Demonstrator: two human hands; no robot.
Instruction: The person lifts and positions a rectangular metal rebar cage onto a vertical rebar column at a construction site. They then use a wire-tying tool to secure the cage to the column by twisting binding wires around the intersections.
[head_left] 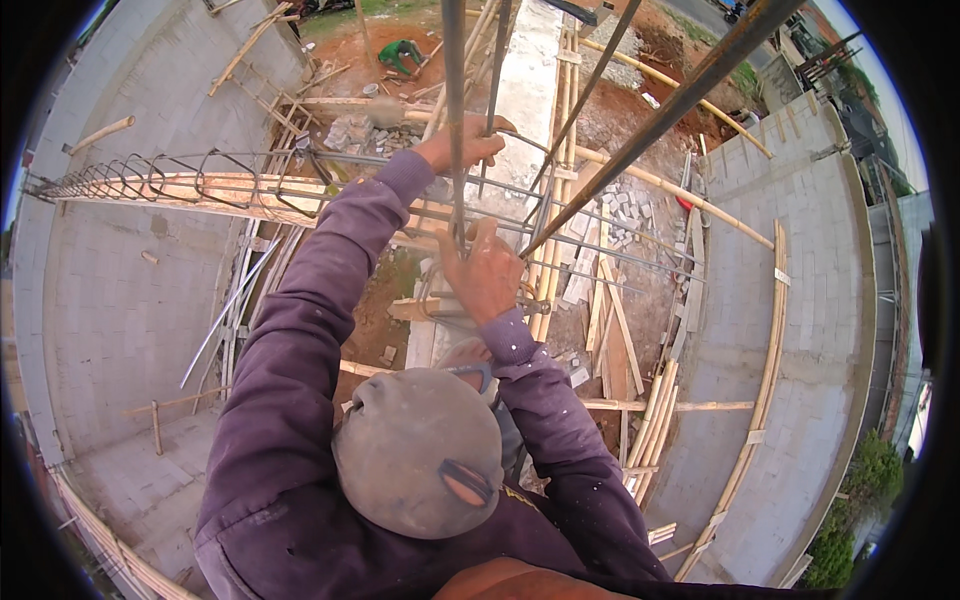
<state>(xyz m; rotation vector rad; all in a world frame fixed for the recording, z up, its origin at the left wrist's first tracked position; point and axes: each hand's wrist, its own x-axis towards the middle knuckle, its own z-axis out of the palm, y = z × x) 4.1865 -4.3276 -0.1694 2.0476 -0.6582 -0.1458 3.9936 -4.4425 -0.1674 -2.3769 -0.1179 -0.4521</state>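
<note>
step in hand: judging by the grips, the upright rebar (455, 90) is being steadied and fixed where it crosses the horizontal bars (600, 255) of the beam cage; the work is done by a co-worker in purple sleeves (300, 330) and a grey cap (415, 465), seen from above.
next move calls for: probably keeping the upright bar plumb with one hand while the other works tight at the crossing; footing is high above the ground, so balance matters.
wearer's own hands: neither one shows; only a brown-orange edge (510, 580) sits at the lower rim.
co-worker's upper hand (465, 140): fingers curled shut around the upright rebar, high on the bar, arm stretched out.
co-worker's lower hand (487, 272): closed in a fist at the crossing of upright and horizontal bars; whether it pinches tie wire or a tool cannot be told.
where the rebar is: rising through the middle of the view, between the two hands and beyond the top edge; a slanting bar (650, 125) runs beside it to the upper right.
around it: beam cage with stirrups (150, 180) lying on the block wall (110, 300) at left; bamboo poles (770, 340) along the curved wall at right; a person in green (402, 55) far below on red earth.
</note>
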